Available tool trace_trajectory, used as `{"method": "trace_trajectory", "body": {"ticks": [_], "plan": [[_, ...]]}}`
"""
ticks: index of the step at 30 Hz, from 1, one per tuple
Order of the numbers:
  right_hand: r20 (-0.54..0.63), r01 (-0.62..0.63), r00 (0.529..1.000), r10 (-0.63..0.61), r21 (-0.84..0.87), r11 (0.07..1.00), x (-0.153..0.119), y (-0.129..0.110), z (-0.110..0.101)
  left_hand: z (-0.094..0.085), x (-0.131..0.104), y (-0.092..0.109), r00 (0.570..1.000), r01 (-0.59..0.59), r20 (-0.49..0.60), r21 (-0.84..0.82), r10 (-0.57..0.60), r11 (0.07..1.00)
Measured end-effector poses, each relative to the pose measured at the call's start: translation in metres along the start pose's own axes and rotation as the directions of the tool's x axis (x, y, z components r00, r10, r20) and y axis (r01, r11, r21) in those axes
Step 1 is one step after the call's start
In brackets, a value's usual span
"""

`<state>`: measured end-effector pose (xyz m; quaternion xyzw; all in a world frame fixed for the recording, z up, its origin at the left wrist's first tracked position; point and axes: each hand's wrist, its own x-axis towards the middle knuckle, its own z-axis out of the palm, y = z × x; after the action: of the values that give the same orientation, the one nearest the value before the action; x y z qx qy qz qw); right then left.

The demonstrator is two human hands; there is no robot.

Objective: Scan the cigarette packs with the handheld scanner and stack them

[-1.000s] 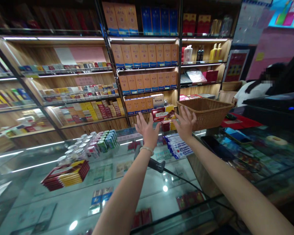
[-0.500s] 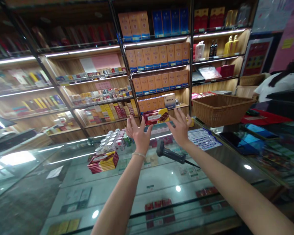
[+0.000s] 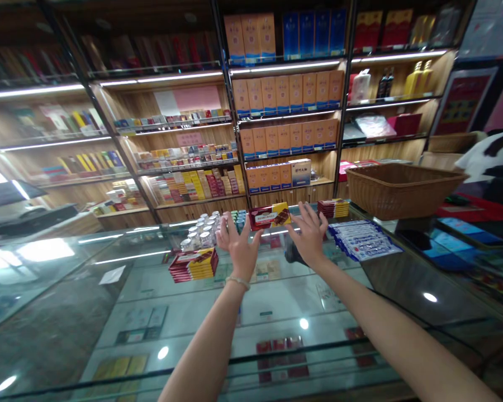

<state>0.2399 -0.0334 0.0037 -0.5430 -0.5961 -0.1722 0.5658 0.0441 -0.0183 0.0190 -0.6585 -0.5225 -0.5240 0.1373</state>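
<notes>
A red and yellow chocolate biscuit packet (image 3: 270,216) is held lengthwise between my two hands, over the far part of the glass counter. My left hand (image 3: 238,245) has its fingertips at the packet's left end, with thumb and fingers spread. At the right end are the fingertips of my right hand (image 3: 309,237). A stack of similar packets (image 3: 193,264) lies left of my left hand, and another stack (image 3: 333,209) sits beyond my right hand. The dark barcode scanner (image 3: 292,255) is partly hidden behind my right hand.
Small cans (image 3: 203,231) stand behind the left stack. Blue and white packets (image 3: 362,240) lie on the right of the glass counter (image 3: 243,329), near a wicker basket (image 3: 402,192). Shelves of boxed goods (image 3: 289,92) line the wall. A person's white sleeve (image 3: 488,153) shows at right.
The view has turned slightly left. Both hands have brought the packet lower and leftward relative to the counter. My right hand now covers much of the scanner.
</notes>
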Motion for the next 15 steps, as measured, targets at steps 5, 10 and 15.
{"method": "trace_trajectory", "body": {"ticks": [5,10,15], "plan": [[0.101,-0.155,0.985,0.143,0.123,0.98,-0.003,-0.002,0.0,0.001,-0.005,-0.007,0.999,-0.046,-0.018,0.028,0.046,0.999],[0.188,-0.344,0.933,0.306,0.223,0.912,0.001,-0.004,-0.007,0.001,-0.008,-0.011,0.997,-0.074,-0.023,0.056,0.075,0.996],[0.198,-0.359,0.928,0.315,0.25,0.899,0.002,0.01,-0.005,-0.001,-0.012,-0.007,0.994,-0.106,0.023,0.063,0.105,0.992]]}}
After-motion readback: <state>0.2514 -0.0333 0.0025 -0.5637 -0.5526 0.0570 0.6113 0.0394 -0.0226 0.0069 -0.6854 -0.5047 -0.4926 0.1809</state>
